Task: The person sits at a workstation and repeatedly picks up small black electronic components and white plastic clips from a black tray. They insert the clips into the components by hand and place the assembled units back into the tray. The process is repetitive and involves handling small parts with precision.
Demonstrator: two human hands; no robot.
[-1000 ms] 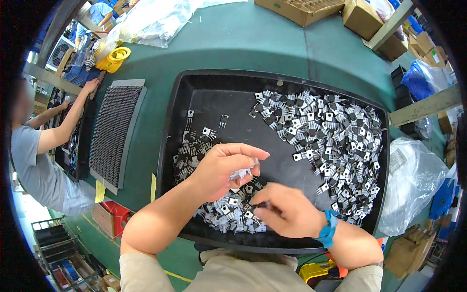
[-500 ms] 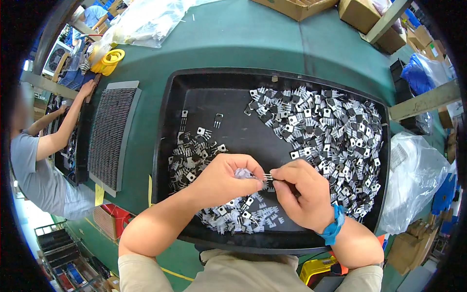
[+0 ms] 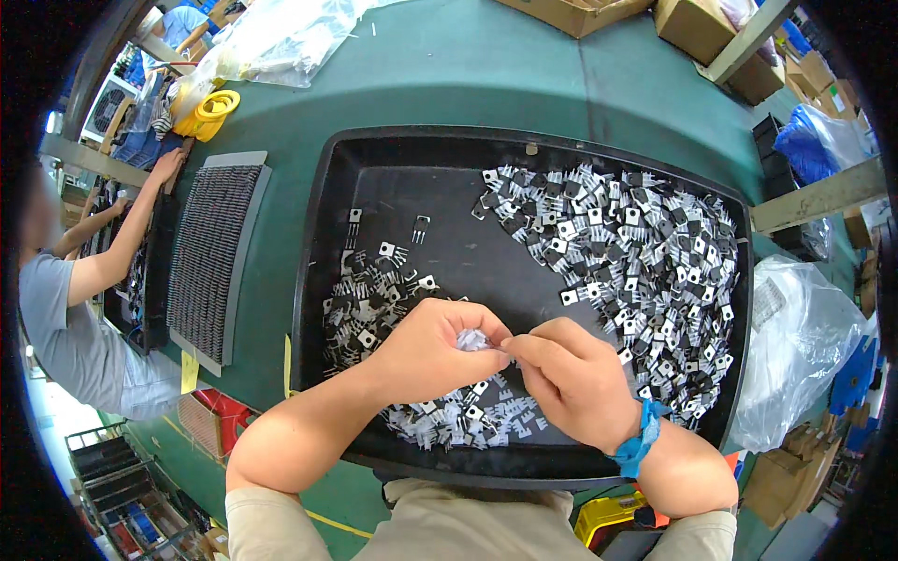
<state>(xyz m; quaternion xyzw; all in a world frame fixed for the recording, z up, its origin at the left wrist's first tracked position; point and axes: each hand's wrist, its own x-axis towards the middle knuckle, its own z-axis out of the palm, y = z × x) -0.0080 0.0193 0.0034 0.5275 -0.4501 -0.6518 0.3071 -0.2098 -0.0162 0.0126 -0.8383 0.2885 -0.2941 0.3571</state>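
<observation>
In front of me is a large black tray (image 3: 412, 150) of small electronic parts. My left hand (image 3: 426, 346) is closed around a bunch of small whitish plastic pieces (image 3: 471, 339). My right hand (image 3: 585, 383) pinches a three-legged transistor, now hidden behind the fingers. The fingertips of both hands meet above the tray. Left of them lies a heap of bare transistors (image 3: 374, 299), black with metal legs. Loose white comb-shaped plastic pieces (image 3: 510, 416) lie below my hands. A big heap of transistors with white pieces on their legs (image 3: 645, 262) fills the tray's right side.
A grey rack (image 3: 215, 262) packed with rows of dark parts stands left of the tray. Beyond it a co-worker (image 3: 79, 309) handles things. Clear plastic bags (image 3: 795, 346) lie at the right, cardboard boxes (image 3: 585, 14) at the back, and yellow tape rolls (image 3: 217, 105) at the far left.
My right hand has moved slightly left and its fingertips now meet the left hand's. The transistor legs that showed between them are covered.
</observation>
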